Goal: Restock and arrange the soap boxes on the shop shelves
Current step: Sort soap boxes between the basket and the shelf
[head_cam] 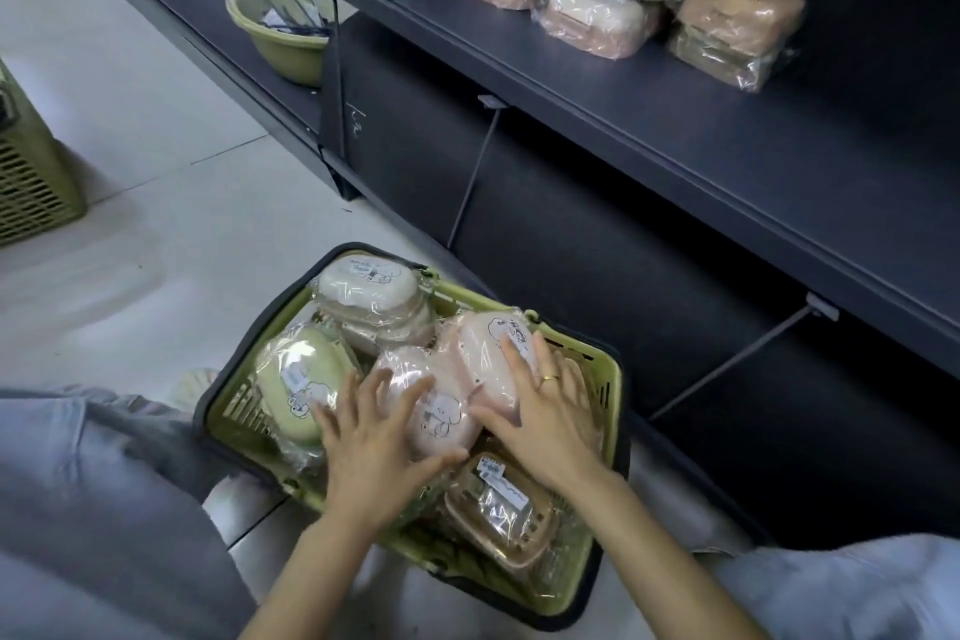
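Two pink soap boxes (447,379) in the basket (608,379) are being pressed by flat, spread left hand (374,437) and right hand (540,411); edges should be gripped firmly, as the wrap looks slippery.

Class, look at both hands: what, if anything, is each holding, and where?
Nothing is gripped. The left hand and right hand rest open on pink soap boxes in the basket.

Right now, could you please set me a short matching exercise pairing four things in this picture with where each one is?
Things:
1. White plastic-wrapped soap box
2. Brown rectangular wrapped soap box
3. Round olive-green plastic basin
4. Left hand

Places:
A. On the dark shelf, right end of the row
B. At the basket's far corner
C. Resting on a pink wrapped box
D. On the low shelf at the left

Pairs: 1-B, 2-A, 3-D, 4-C
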